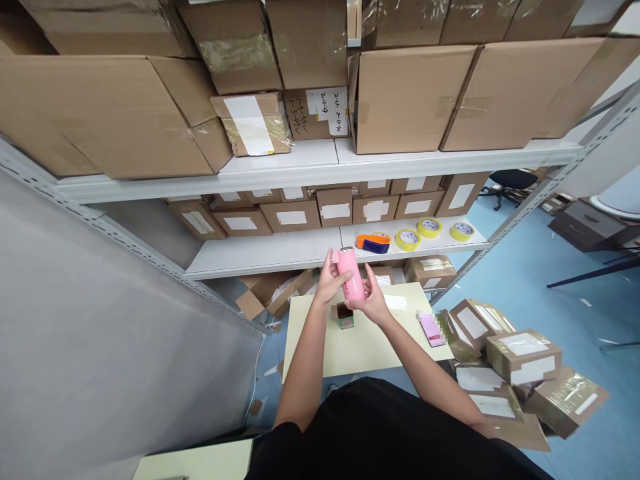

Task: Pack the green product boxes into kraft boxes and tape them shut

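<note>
- The pink bottle point(351, 275) is held upright in both hands, above the far middle of a pale yellow table point(360, 350).
- The left hand point(329, 281) is curled round the bottle's left side near the top, thumb and fingers closed on it.
- The right hand point(373, 301) grips the bottle's lower part from the right, fingers wrapped round it.
- Right below the bottle a small open box point(345, 316) stands on the table; what is inside it is too dark to tell.
- To the right on the table lies a flat pink item point(431, 329), possibly a phone, with a blurred patch just beside it.
- Beyond the hands, on the lower shelf point(280, 252), lies an orange and blue tape dispenser point(373, 243); three yellow tape rolls point(429, 228) sit in a row to its right.
- Labelled cartons point(291, 217) line the back of that shelf, and large cartons point(410, 100) fill the shelf above.
- On the blue floor at the near right lies a heap of taped parcels point(523, 357).
</note>
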Available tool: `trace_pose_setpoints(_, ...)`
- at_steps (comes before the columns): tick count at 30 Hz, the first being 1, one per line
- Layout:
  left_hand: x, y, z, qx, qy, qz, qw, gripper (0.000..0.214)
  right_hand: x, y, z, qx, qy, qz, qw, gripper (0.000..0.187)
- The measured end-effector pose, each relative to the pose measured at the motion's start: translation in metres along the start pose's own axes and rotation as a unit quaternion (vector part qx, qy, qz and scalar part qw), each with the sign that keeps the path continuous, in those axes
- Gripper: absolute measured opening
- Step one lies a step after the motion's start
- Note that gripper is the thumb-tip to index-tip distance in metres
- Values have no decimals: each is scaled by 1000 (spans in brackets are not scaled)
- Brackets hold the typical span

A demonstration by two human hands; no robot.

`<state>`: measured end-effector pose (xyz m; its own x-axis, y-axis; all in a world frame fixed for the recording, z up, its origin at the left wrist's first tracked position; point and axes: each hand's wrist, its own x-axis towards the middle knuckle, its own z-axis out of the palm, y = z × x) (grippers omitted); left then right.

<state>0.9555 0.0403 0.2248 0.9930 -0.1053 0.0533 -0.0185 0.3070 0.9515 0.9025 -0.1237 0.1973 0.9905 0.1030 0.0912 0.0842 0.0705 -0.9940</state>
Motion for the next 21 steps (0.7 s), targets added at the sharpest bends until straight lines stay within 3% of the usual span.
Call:
trace_pose_setpoints(4,-2,-3,-1,-15,19,-16,1000,134,3,7,-6,15,-36,7,999,131)
trace_pose_setpoints(9,-1,-8,-4,2,31,-1,1000,137,6,15,-8,5,-9,26,1000,133)
trace_pose_setpoints(13,-1,-17,-6,6,2,-2,1000,131,6,23,-3,36,-40,50,997,131)
trace_pose_setpoints(18,2,-21,-7,171,108,40,979,100,7,39,-2,-54,15,79,995,133)
trace_pose_setpoints(21,6,-18,-5,282,125,48,950,77,5,50,-1,-148,39,74,986,132)
